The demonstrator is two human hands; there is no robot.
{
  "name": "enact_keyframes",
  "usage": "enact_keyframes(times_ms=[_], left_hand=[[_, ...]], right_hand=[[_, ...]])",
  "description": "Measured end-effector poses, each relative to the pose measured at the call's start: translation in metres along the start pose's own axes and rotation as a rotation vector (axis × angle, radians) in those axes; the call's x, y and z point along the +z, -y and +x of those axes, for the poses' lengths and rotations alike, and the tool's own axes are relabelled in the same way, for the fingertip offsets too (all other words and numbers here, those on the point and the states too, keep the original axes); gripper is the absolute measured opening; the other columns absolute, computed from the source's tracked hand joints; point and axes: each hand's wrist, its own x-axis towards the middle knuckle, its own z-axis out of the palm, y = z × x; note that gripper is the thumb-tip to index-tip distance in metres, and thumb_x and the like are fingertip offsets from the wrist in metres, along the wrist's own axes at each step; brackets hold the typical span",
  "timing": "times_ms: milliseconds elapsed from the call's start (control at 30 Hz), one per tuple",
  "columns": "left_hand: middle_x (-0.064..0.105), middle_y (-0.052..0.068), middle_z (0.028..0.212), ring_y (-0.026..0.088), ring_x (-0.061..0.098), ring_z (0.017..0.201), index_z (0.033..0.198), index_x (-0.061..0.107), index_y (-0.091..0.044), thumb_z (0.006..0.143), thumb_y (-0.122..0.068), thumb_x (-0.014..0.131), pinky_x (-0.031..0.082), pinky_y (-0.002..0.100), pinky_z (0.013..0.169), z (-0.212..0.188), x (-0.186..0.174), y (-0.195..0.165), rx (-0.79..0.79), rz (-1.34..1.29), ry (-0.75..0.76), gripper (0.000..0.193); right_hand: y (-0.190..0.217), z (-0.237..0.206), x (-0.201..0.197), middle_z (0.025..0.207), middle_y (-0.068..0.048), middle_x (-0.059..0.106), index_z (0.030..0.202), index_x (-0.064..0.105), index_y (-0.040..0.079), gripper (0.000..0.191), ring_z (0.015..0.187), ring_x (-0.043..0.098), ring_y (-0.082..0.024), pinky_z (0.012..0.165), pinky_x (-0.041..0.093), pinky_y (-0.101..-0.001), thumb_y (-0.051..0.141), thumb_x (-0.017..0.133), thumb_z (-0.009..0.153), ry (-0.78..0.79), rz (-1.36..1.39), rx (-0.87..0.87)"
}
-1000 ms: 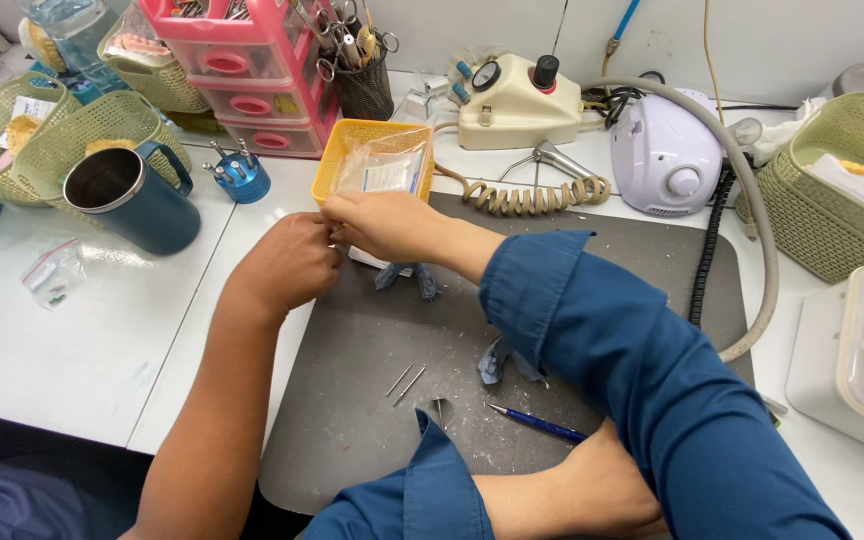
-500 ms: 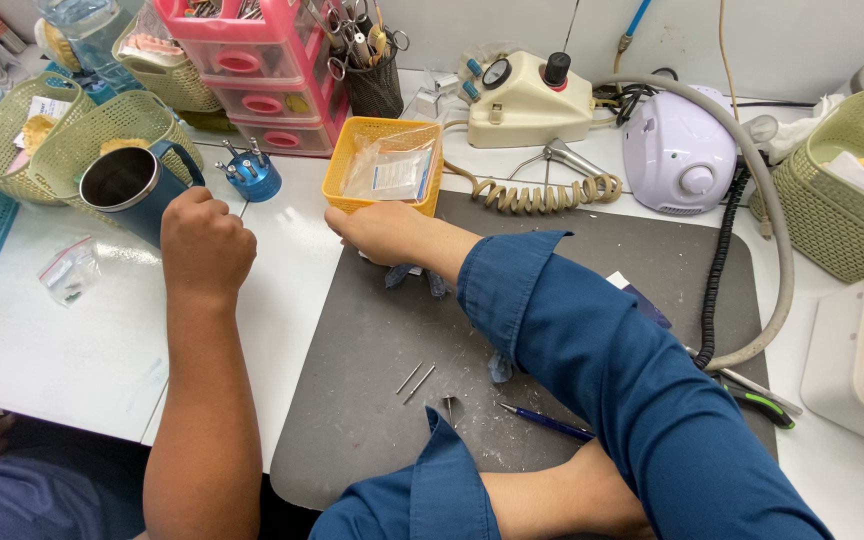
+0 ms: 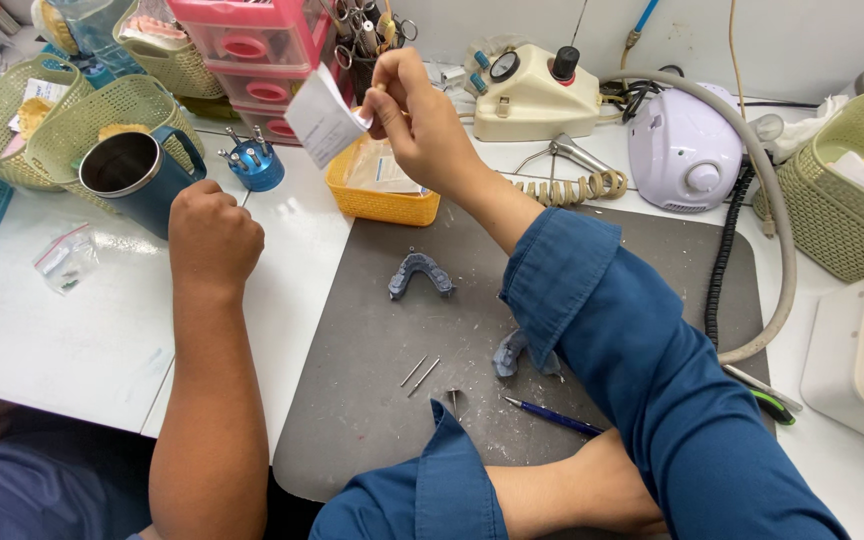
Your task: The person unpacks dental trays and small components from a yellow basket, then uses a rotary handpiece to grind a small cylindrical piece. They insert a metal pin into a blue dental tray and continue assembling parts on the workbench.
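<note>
My right hand (image 3: 422,125) is raised above the yellow tray (image 3: 352,195), pinching a small white paper slip (image 3: 322,118) between its fingertips. My left forearm (image 3: 572,490), in a blue sleeve, lies across the near edge of the grey mat (image 3: 372,420); its hand is hidden under my right arm. Another person's bare arm reaches in from the lower left, its fist (image 3: 214,235) closed on the white table beside a dark blue mug (image 3: 137,175). A grey dental cast (image 3: 420,272) lies on the mat, and a second cast (image 3: 510,352) is partly under my sleeve.
Two thin pins (image 3: 417,372) and a blue pen (image 3: 552,418) lie on the mat. Pink drawers (image 3: 252,50), green baskets (image 3: 102,120), a beige control unit (image 3: 527,95), a white motor unit (image 3: 682,150), a grey hose (image 3: 777,250) and a white box (image 3: 862,350) ring it.
My right hand has risen from the yellow tray with the white slip in its fingers. The other person's fist moved from the mat's edge leftward to beside the mug.
</note>
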Motion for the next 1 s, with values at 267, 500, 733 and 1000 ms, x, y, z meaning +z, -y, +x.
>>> enact_keyframes(times_ms=[267, 500, 733, 1000], left_hand=[[0.065, -0.001, 0.057, 0.013, 0.056, 0.057, 0.048, 0.063, -0.017, 0.073, -0.001, 0.069, 0.051, 0.025, 0.069, 0.003, 0.004, -0.007, -0.028, -0.082, -0.07, 0.03], [0.066, 0.001, 0.059, 0.013, 0.056, 0.06, 0.051, 0.065, -0.016, 0.074, 0.0, 0.069, 0.051, 0.026, 0.067, 0.003, 0.01, -0.013, -0.052, -0.114, -0.133, 0.029], [0.066, 0.001, 0.06, 0.015, 0.058, 0.063, 0.055, 0.067, -0.015, 0.074, 0.001, 0.068, 0.051, 0.026, 0.068, 0.003, 0.007, -0.015, -0.024, -0.132, -0.187, 0.025], [0.066, 0.001, 0.06, 0.013, 0.059, 0.06, 0.053, 0.066, -0.013, 0.085, 0.0, 0.068, 0.053, 0.023, 0.069, 0.004, 0.008, -0.019, -0.053, -0.112, -0.119, 0.034]], right_hand=[[-0.026, -0.022, -0.016, 0.098, -0.016, 0.066, 0.112, 0.053, 0.007, 0.018, 0.093, 0.064, -0.038, 0.077, 0.05, -0.0478, 0.016, 0.064, 0.101, 0.201, -0.646, 0.146], [0.023, -0.052, -0.017, 0.103, -0.009, 0.07, 0.112, 0.052, 0.006, 0.015, 0.1, 0.07, -0.024, 0.088, 0.055, -0.0398, 0.016, 0.061, 0.103, 0.308, -0.198, 0.165], [0.051, -0.106, -0.023, 0.091, -0.009, 0.073, 0.102, 0.057, 0.01, 0.014, 0.091, 0.069, -0.035, 0.074, 0.051, -0.0481, 0.022, 0.062, 0.096, 0.9, -0.425, 0.315], [0.051, -0.13, -0.047, 0.079, -0.015, 0.068, 0.101, 0.055, 0.009, 0.015, 0.087, 0.067, -0.038, 0.07, 0.05, -0.0518, 0.021, 0.063, 0.096, 0.858, -0.608, 0.21]])
